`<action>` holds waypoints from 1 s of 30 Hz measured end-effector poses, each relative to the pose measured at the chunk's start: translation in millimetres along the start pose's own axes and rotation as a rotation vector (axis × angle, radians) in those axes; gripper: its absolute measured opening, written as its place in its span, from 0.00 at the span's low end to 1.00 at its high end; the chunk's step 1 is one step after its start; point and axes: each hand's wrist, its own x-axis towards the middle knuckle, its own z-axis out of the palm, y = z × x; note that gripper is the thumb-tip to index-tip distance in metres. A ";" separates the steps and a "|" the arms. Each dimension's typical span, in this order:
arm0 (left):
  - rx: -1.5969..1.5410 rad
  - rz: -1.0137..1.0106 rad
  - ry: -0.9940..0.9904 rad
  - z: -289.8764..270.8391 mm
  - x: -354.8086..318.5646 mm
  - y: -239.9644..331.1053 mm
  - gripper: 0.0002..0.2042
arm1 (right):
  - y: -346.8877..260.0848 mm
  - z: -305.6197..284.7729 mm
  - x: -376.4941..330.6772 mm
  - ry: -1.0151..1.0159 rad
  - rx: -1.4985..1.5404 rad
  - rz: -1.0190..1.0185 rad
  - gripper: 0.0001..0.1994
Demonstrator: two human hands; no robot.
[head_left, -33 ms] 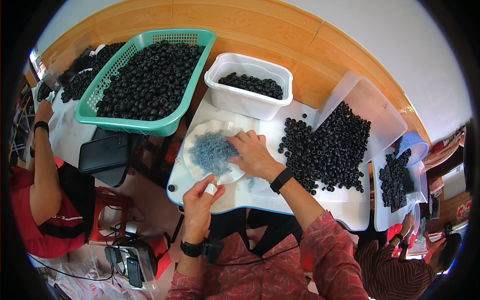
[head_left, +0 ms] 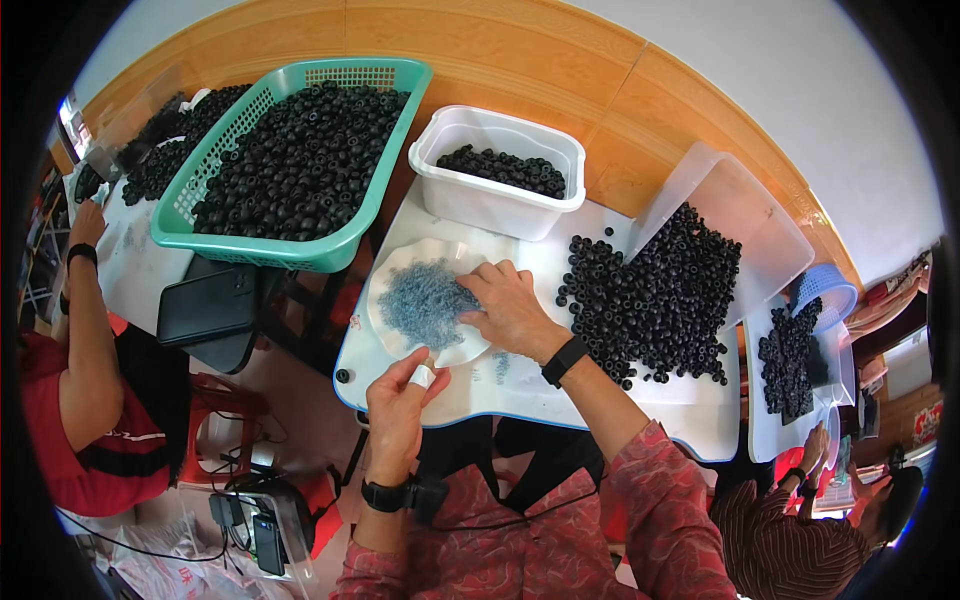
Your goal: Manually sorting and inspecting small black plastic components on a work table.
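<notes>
A pale, wavy-rimmed plate (head_left: 468,350) lies on the white table, bearing a heap of tiny blue-grey pieces (head_left: 415,300). My right hand (head_left: 512,308) reaches over the plate's right side, its fingertips drawn together at the edge of the heap. What they pinch is too small to name. Just below the plate is my left hand (head_left: 394,412), closed with thumb and fingers together. A white wrap (head_left: 422,377) covers one of its fingers; whatever it holds is hidden. To the right of my hands spreads a big pile of black ring-shaped parts (head_left: 660,310).
Behind the plate stands a white tub (head_left: 490,205) with black parts. A clear bin (head_left: 770,235) lies tipped behind the pile. At left, a green basket (head_left: 330,258) is full of similar parts, with a black flat case (head_left: 207,305) before it. People work on both sides.
</notes>
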 end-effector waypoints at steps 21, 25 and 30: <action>-0.018 0.056 0.070 22.5 28.8 7.0 0.18 | 33.1 -4.3 -21.9 0.211 0.188 0.033 0.07; -0.029 0.075 0.069 20.8 30.8 4.8 0.18 | 36.7 -10.4 -35.9 0.248 0.217 0.091 0.07; -0.019 0.094 0.065 19.5 32.3 2.9 0.18 | 38.6 -15.3 -52.9 0.239 0.323 0.115 0.06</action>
